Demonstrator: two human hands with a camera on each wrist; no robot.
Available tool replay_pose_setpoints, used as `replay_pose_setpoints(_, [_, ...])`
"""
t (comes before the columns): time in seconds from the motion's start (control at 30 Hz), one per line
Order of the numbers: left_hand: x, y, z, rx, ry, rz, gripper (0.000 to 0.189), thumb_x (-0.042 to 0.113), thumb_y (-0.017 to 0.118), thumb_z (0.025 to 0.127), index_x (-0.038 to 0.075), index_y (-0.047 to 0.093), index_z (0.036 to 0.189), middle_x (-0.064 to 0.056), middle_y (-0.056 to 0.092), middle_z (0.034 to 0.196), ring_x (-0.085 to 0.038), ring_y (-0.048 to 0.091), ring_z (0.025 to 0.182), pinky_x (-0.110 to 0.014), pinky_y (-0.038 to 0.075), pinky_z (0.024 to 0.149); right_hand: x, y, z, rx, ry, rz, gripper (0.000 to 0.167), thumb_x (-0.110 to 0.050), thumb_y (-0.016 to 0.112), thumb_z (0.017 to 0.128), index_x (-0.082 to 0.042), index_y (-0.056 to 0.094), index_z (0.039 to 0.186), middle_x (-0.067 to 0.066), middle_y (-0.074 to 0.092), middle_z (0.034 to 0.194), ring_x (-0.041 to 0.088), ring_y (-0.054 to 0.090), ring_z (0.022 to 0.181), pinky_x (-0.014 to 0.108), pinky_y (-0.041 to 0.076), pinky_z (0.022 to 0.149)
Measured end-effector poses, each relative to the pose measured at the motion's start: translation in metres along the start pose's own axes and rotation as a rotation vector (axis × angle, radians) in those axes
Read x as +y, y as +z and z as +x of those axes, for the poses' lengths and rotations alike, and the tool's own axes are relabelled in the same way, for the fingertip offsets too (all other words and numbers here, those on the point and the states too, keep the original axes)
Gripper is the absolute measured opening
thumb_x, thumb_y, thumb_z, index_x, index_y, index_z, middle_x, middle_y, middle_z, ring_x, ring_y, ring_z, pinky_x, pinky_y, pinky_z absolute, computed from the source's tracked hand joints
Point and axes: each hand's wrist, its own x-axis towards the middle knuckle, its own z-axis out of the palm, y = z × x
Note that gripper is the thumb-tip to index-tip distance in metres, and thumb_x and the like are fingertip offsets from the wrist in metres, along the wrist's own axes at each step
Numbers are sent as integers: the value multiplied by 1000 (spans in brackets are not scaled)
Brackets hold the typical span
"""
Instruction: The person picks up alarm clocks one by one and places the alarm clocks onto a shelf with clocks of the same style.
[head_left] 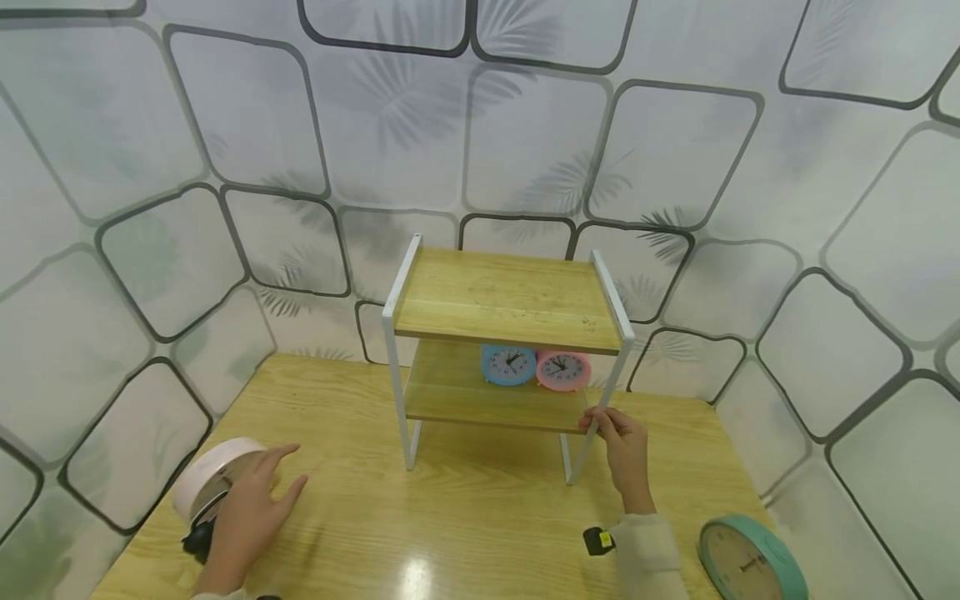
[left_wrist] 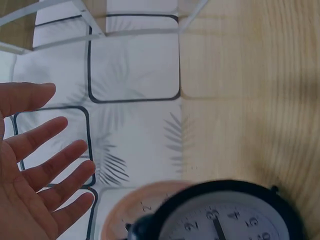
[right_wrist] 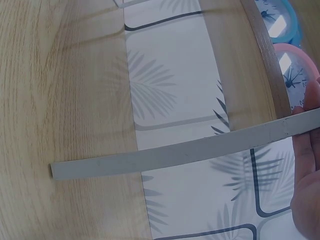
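Observation:
A two-tier shelf [head_left: 506, 296] with wooden boards and white metal side frames stands on the table. My right hand [head_left: 628, 450] grips its right front leg [right_wrist: 165, 152] beside the lower board, fingers passing behind the metal. On that lower board a small blue alarm clock [head_left: 508, 365] and a pink alarm clock [head_left: 563, 370] stand side by side. My left hand [head_left: 251, 508], fingers spread and holding nothing, hovers beside a larger pale pink clock [head_left: 206, 477] at the left. A black alarm clock [left_wrist: 225, 215] overlaps that one in the left wrist view; the hand partly hides both in the head view.
A teal round clock [head_left: 753, 558] stands at the table's right front. The wooden table [head_left: 465, 525] reaches back to a patterned wall covering [head_left: 397, 125], which also encloses both sides. The shelf stands near the back.

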Motion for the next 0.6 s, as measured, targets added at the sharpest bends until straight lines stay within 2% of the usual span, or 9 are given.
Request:
replay_pose_setpoints(0.07, [-5,-1,-3,-14,2,18,43,16,73,80,5,59,119,-21,61,115,-39,63,87,-52,50,66,0,0,0,1,0,-1,25,1,51,93,26,57,94,-7,69,72,6,67,68,19,56,74])
replay_pose_setpoints(0.17, [-13,-3,-7,-37,-5,25,40,15,74,78,4,62,115,-21,61,114,-41,60,95,-56,49,74,0,1,0,2,3,-5,25,1,51,93,26,57,94,-7,69,71,5,67,68,19,56,74])
replay_pose_setpoints(0.33, [-23,-9,-13,-88,-62,25,40,12,75,76,2,63,112,-25,60,117,-46,57,102,-59,47,78,-2,2,0,5,10,-5,25,1,51,93,26,57,94,-6,69,72,6,68,68,19,56,73])
replay_pose_setpoints(0.43, [-27,-12,-14,-62,-55,21,40,10,76,74,2,64,112,-26,60,116,-46,57,100,-59,48,76,-3,2,0,8,15,-3,25,1,51,93,26,57,94,-6,69,72,6,68,68,19,56,73])
replay_pose_setpoints(0.6, [-32,-15,-14,53,36,-8,40,2,78,68,2,66,106,-23,64,107,-42,59,95,-55,47,75,-4,2,-1,4,8,-6,26,1,51,93,27,56,94,-7,69,72,5,67,68,19,56,73])
